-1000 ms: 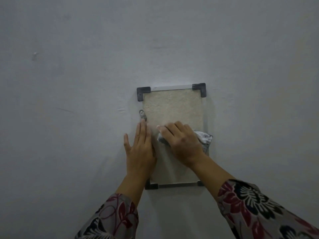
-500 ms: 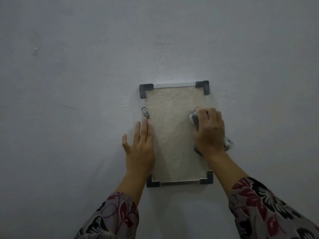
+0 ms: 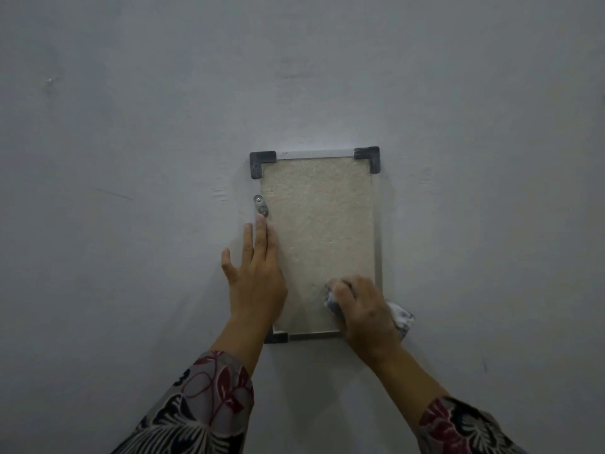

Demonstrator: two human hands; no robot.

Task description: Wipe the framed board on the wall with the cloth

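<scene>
A small framed board (image 3: 319, 224) with a beige textured face, thin silver rails and dark corner caps hangs on the wall. My left hand (image 3: 257, 273) lies flat against its left edge, fingers straight and pointing up. My right hand (image 3: 363, 309) presses a bunched grey-and-white cloth (image 3: 401, 317) onto the board's lower right corner, hiding that corner cap. Part of the cloth sticks out past the hand on the right, and a bit shows under the fingertips.
A small metal bracket (image 3: 261, 206) with a screw sits at the board's left rail, just above my left fingertips. Plain grey wall (image 3: 131, 158) surrounds the board, with faint scuffs to the left. Floral sleeves cover both forearms.
My right hand has slid the cloth from the board's middle to its upper right edge, then down to the lower right corner. My left hand has stayed flat on the left edge.
</scene>
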